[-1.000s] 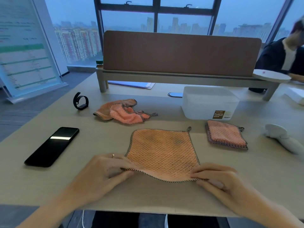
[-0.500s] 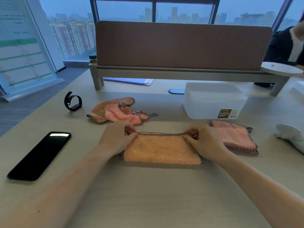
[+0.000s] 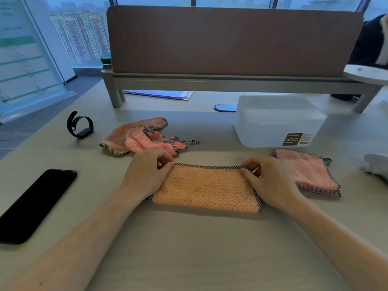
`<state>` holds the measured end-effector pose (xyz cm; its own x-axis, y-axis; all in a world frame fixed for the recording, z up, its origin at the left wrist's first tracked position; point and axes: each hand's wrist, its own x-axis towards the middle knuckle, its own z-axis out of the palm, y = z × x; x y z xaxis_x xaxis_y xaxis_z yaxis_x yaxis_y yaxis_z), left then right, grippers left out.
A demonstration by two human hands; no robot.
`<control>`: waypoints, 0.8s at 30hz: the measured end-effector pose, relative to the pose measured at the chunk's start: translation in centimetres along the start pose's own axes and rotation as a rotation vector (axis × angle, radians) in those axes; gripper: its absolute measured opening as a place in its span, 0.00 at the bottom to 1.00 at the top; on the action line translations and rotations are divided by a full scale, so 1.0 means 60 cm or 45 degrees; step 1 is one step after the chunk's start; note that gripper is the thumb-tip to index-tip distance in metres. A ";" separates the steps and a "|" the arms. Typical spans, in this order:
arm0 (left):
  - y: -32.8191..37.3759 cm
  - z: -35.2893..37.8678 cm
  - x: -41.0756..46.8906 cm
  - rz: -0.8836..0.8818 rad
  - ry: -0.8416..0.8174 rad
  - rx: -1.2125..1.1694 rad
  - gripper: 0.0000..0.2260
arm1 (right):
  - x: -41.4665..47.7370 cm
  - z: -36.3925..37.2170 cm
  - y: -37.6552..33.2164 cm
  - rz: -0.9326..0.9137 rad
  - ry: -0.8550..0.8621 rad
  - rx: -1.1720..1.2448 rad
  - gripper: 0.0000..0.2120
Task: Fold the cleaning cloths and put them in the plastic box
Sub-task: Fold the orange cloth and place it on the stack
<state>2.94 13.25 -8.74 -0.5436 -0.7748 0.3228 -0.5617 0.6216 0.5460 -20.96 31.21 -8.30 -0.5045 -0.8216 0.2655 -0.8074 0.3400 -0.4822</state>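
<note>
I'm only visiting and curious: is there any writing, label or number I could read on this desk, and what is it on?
"PLASTIC CONTAINER": on the dark label on the front wall of the plastic box.
Smaller print above and below those words, and the pale barcode part beside them: too small to read.
Poster board at the left: rows of text, all blurred.
Orange cloth and phone: no writing shows.

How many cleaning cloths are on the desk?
4: half-folded cloth pinched by left hand and right hand; two crumpled cloths behind; folded cloth beside plastic box, possibly hiding more.
</note>
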 end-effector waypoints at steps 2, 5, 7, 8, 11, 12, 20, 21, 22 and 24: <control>0.000 0.003 0.002 0.011 0.002 0.036 0.02 | 0.000 -0.002 -0.002 0.009 -0.025 -0.041 0.09; 0.000 0.002 0.006 0.037 -0.085 0.130 0.05 | -0.007 -0.008 -0.024 -0.028 -0.036 -0.180 0.20; 0.005 -0.001 0.010 0.032 -0.204 0.222 0.08 | -0.021 -0.002 -0.065 -0.129 -0.074 -0.232 0.26; 0.009 -0.001 0.011 0.033 -0.257 0.281 0.09 | -0.031 0.010 -0.085 -0.197 -0.125 -0.254 0.29; 0.027 -0.004 0.014 0.027 -0.386 0.384 0.12 | -0.059 0.054 -0.108 -0.248 -0.324 -0.323 0.36; 0.032 -0.007 0.015 0.014 -0.425 0.380 0.12 | -0.063 0.063 -0.104 -0.220 -0.369 -0.347 0.39; 0.069 -0.021 -0.019 -0.174 -0.316 -0.152 0.09 | -0.064 0.066 -0.093 -0.207 -0.407 -0.381 0.46; 0.072 -0.014 -0.031 -0.110 -0.241 -0.142 0.06 | -0.064 0.065 -0.093 -0.203 -0.411 -0.385 0.46; 0.073 -0.006 -0.044 -0.043 -0.166 -0.122 0.05 | -0.063 0.064 -0.093 -0.202 -0.417 -0.392 0.47; 0.068 0.004 -0.059 0.038 -0.046 -0.063 0.08 | -0.064 0.061 -0.093 -0.210 -0.425 -0.404 0.47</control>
<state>2.43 18.58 -7.84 -0.5821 -0.7508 0.3121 -0.5140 0.6372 0.5742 -13.42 30.77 -9.71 -0.2778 -0.9606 0.0095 -0.9480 0.2726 -0.1643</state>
